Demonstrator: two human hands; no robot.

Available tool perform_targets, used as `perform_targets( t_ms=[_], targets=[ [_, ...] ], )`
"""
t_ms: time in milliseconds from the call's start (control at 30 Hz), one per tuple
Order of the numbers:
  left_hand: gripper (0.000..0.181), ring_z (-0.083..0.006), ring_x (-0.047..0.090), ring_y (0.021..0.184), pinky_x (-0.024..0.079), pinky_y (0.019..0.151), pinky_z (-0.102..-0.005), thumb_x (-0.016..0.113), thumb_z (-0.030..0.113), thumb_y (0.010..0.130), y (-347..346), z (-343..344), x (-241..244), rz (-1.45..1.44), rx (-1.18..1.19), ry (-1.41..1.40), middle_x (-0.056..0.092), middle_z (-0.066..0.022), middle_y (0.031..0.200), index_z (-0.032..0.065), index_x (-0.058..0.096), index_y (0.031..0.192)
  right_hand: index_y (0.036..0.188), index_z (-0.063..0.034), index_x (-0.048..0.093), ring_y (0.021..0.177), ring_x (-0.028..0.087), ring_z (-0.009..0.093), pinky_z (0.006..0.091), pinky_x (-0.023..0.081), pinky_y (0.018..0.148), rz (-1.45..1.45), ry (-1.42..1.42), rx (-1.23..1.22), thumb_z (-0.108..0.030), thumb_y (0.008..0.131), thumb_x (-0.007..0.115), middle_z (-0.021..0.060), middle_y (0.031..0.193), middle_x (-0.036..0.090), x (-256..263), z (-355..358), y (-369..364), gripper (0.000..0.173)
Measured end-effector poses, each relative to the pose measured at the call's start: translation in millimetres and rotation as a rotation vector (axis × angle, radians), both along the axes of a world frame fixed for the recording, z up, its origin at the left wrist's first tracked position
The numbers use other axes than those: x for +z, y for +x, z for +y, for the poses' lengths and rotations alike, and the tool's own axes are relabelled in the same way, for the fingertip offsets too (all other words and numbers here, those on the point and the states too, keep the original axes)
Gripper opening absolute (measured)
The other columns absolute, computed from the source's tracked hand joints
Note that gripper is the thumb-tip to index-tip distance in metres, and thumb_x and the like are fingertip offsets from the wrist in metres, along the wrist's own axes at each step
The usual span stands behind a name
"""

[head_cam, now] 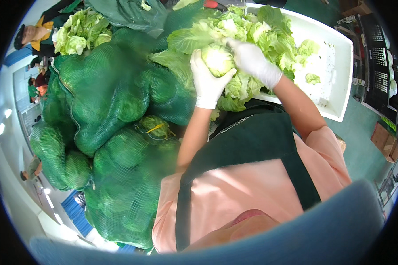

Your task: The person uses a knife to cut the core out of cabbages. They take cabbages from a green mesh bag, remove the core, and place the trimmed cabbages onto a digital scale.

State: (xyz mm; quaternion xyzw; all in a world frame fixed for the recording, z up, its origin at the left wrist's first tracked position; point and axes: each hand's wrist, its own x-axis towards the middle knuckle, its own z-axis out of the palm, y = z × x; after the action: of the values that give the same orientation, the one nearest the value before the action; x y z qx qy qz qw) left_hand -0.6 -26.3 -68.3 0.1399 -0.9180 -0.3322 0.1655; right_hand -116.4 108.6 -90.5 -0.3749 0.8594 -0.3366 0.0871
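My left hand [208, 86], in a white glove, grips a pale green cabbage head [218, 60] with the thumb and fingers spread around its sides. Close to the head's upper right side is my right hand [254, 63], also gloved in white. Its fingers are blurred, so I cannot tell whether they hold anything. A large outer leaf [187, 40] stretches out left of the head. Loose cabbage leaves [272, 36] are heaped behind and under both hands, spilling into a white plastic tub [340, 71] on the right.
Green mesh sacks [102, 89] packed with cabbages are piled on my left. One cabbage [154, 126] shows at a sack's yellow-tied mouth. A red-handled tool [215, 5] lies beyond the leaves. Another person [36, 33] stands at far left near more leaves [81, 31]. Black crates [378, 56] stand at right.
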Motion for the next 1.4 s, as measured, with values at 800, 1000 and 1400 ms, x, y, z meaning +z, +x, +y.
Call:
perform_targets(
  t_ms=[800, 1000, 1400],
  targets=[
    [0.109, -0.0404, 0.041, 0.127, 0.034, 0.111, -0.0462, 0.092, 0.034, 0.055, 12, -24, 7, -0.037, -0.165, 0.017, 0.037, -0.0234, 0.139, -0.0015, 0.034, 0.14, 0.141, -0.0142, 0.041, 0.041, 0.046, 0.013, 0.0311, 0.041, 0.036, -1.001, 0.143, -0.121, -0.01, 0.084, 0.049, 0.0027, 0.062, 0.051, 7, 22, -54, 0.057],
    [0.112, -0.0335, 0.042, 0.129, 0.037, 0.11, -0.0421, 0.092, 0.023, 0.055, 41, -54, 10, -0.177, -0.189, 0.115, 0.034, -0.0176, 0.143, 0.0097, 0.033, 0.149, 0.149, -0.0125, 0.035, 0.045, 0.041, 0.008, 0.0245, 0.036, 0.04, -1.126, -0.283, -0.22, -0.004, 0.08, 0.05, -0.0009, 0.068, 0.045, 7, 38, -11, 0.071],
    [0.108, -0.0388, 0.04, 0.131, 0.032, 0.112, -0.0441, 0.086, 0.014, 0.06, 18, -21, 20, -0.078, -0.229, 0.129, 0.039, -0.0236, 0.144, 0.0008, 0.025, 0.149, 0.142, -0.021, 0.041, 0.084, 0.069, 0.032, 0.0399, 0.057, 0.071, -0.119, 0.13, -0.038, -0.006, 0.081, 0.056, 0.0132, 0.13, 0.059, 48, 14, 17, 0.065]
  ],
)
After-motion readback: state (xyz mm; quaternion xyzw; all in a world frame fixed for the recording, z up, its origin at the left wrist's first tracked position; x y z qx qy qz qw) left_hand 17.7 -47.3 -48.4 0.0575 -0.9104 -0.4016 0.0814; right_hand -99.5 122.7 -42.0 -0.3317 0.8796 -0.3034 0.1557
